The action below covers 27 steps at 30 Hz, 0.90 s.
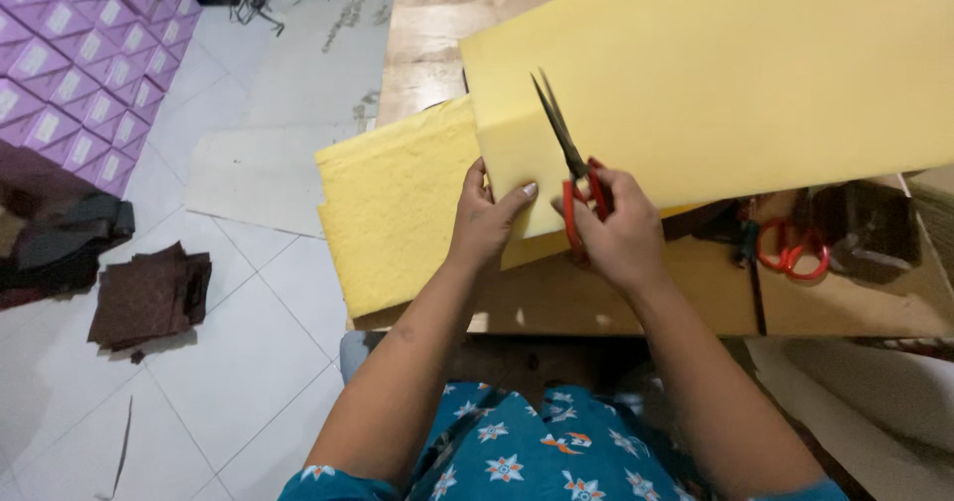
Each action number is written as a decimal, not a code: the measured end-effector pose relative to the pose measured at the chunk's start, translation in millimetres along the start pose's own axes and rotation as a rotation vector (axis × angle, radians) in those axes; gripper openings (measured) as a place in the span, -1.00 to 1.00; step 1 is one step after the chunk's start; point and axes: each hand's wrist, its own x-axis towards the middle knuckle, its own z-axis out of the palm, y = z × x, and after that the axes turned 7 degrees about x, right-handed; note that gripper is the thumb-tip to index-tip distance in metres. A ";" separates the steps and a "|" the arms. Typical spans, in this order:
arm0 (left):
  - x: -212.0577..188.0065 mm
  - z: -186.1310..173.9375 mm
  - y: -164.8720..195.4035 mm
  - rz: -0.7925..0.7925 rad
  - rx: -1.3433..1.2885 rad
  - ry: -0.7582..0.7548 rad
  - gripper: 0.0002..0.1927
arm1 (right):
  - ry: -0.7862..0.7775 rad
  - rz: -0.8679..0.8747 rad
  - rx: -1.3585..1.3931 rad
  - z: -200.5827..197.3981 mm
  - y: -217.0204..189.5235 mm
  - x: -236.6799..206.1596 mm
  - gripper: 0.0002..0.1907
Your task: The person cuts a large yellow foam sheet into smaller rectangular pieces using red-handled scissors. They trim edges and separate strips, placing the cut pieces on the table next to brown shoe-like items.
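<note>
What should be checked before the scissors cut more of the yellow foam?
1. Right hand grips the red-handled scissors: ok.
2. Left hand holds the yellow foam sheet at its edge: ok.
3. Left thumb clear of the blades: ok, it sits beside them, apart.
4. Blades lie on the sheet, pointing away from the body: ok.
5. Cutting line marked on the foam: cannot tell.
6. Second foam piece underneath stays out of the blades' way: cannot tell.
</note>
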 end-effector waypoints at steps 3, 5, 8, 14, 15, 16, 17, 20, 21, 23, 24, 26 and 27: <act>-3.2 7.1 12.6 -0.031 -0.031 -0.030 -0.29 | -0.047 0.249 0.144 -19.0 5.7 -24.6 -0.61; -4.3 12.7 21.9 -0.039 -0.057 -0.037 -0.30 | -0.110 0.386 0.209 -36.1 14.6 -42.7 -0.62; -1.1 20.7 34.9 -0.022 -0.089 -0.048 -0.32 | -0.225 0.489 0.320 -59.1 27.5 -74.9 -0.59; 8.6 31.2 47.9 -0.010 -0.076 -0.056 -0.35 | -0.344 0.547 0.290 -86.4 41.0 -112.0 -0.55; 10.5 34.3 48.2 -0.018 -0.087 -0.057 -0.35 | -0.351 0.564 0.255 -91.4 41.5 -114.1 -0.56; 13.4 37.1 49.2 -0.062 -0.091 -0.061 -0.35 | -0.360 0.577 0.220 -94.5 42.3 -113.3 -0.56; 15.2 39.6 50.1 -0.106 -0.096 -0.063 -0.34 | -0.361 0.573 0.210 -96.6 43.5 -110.6 -0.60; 13.7 46.5 50.5 -0.148 -0.135 -0.091 -0.35 | -0.359 0.563 0.176 -102.9 45.4 -102.8 -0.64; 13.5 48.6 50.9 -0.144 -0.152 -0.104 -0.35 | -0.355 0.561 0.161 -104.5 45.5 -101.0 -0.65; 14.1 51.7 51.9 -0.156 -0.139 -0.098 -0.36 | -0.360 0.550 0.151 -106.2 46.1 -96.4 -0.65; 13.1 52.4 51.4 -0.167 -0.132 -0.093 -0.37 | -0.366 0.548 0.154 -107.8 45.9 -96.0 -0.65; 13.8 52.7 51.3 -0.170 -0.139 -0.095 -0.41 | -0.347 0.570 0.184 -109.1 45.7 -95.2 -0.64; 13.7 52.6 50.7 -0.173 -0.142 -0.097 -0.42 | -0.322 0.597 0.210 -110.4 45.0 -96.0 -0.63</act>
